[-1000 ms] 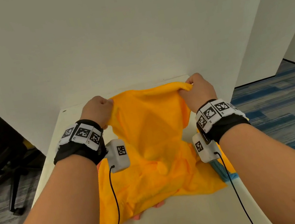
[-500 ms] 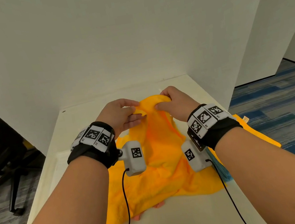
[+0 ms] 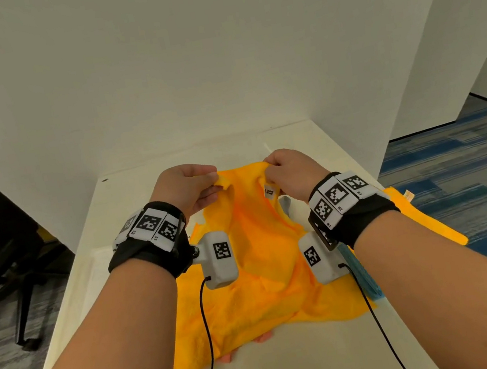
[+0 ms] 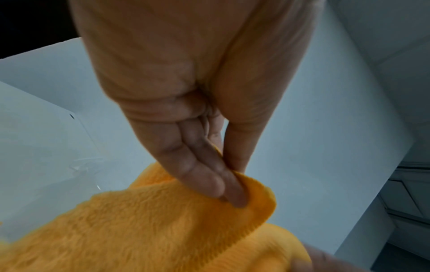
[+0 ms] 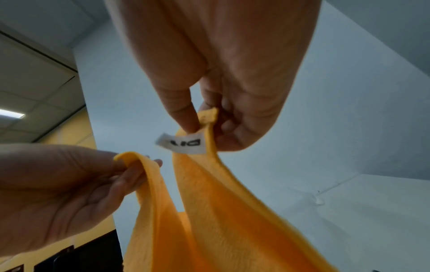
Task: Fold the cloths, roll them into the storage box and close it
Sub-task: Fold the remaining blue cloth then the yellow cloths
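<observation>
An orange cloth (image 3: pixel 259 246) hangs lifted above the white table (image 3: pixel 128 197), held up by both hands at its top edge. My left hand (image 3: pixel 200 185) pinches one top corner between thumb and fingers (image 4: pixel 223 184). My right hand (image 3: pixel 282 171) pinches the other corner beside a small white label (image 5: pixel 184 144). The cloth (image 5: pixel 209 211) drapes down between the hands onto more orange cloth (image 3: pixel 258 317) lying on the table. The left hand (image 5: pixel 69 184) also shows in the right wrist view. No storage box is in view.
A blue cloth edge (image 3: pixel 362 274) and a pink cloth edge (image 3: pixel 261 337) peek from under the orange pile. Another orange piece (image 3: pixel 428 217) hangs over the table's right edge. White walls stand close behind and to the right. An office chair (image 3: pixel 11 287) is left of the table.
The hands came together from wide apart a second ago, then parted slightly and rose a little. The held top edge is now gathered between them, with the white label showing.
</observation>
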Action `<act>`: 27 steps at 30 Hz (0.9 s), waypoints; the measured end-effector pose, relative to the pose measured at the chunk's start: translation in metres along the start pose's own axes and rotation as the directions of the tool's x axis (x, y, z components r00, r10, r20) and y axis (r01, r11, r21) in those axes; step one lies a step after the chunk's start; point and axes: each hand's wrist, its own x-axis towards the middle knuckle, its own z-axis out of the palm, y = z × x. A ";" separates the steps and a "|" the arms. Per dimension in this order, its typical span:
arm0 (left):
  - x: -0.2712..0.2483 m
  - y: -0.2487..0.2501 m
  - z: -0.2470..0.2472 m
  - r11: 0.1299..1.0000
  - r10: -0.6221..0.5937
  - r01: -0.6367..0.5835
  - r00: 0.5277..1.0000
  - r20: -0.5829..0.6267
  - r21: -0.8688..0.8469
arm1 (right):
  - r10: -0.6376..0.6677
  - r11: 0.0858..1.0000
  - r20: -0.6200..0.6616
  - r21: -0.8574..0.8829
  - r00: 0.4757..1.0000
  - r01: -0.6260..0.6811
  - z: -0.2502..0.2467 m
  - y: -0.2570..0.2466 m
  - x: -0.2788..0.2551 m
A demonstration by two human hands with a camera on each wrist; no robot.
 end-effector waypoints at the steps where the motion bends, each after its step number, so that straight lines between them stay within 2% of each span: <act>1: 0.000 -0.001 0.001 1.000 -0.004 0.004 1.000 0.008 -0.001 | -0.034 0.999 -0.040 0.008 0.999 0.034 0.001 0.001 0.000; 5: -0.002 -0.002 0.008 0.999 -0.022 0.021 1.000 0.021 0.024 | -0.176 0.984 -0.124 -0.036 0.977 0.173 0.009 0.000 -0.002; 9: -0.001 -0.002 0.012 0.999 -0.034 0.035 0.999 0.026 -0.040 | -0.194 0.978 -0.154 0.052 0.969 0.204 0.019 -0.002 -0.002; 14: 0.000 -0.003 0.015 0.990 -0.045 0.051 0.998 0.051 -0.131 | -0.198 0.978 -0.082 0.049 0.977 0.203 0.019 -0.002 -0.001; 21: 0.003 -0.004 0.018 0.985 -0.052 0.059 0.998 0.044 -0.161 | -0.225 0.973 -0.036 0.048 0.974 0.226 0.019 -0.001 -0.003; 24: 0.004 -0.005 0.017 0.987 -0.052 0.063 0.996 0.077 -0.146 | -0.255 0.966 -0.080 -0.068 0.964 0.250 0.019 -0.002 -0.001; 27: 0.006 -0.007 0.015 0.997 -0.048 0.056 0.990 0.136 -0.054 | -0.303 0.946 -0.115 -0.159 0.946 0.284 0.015 -0.004 0.000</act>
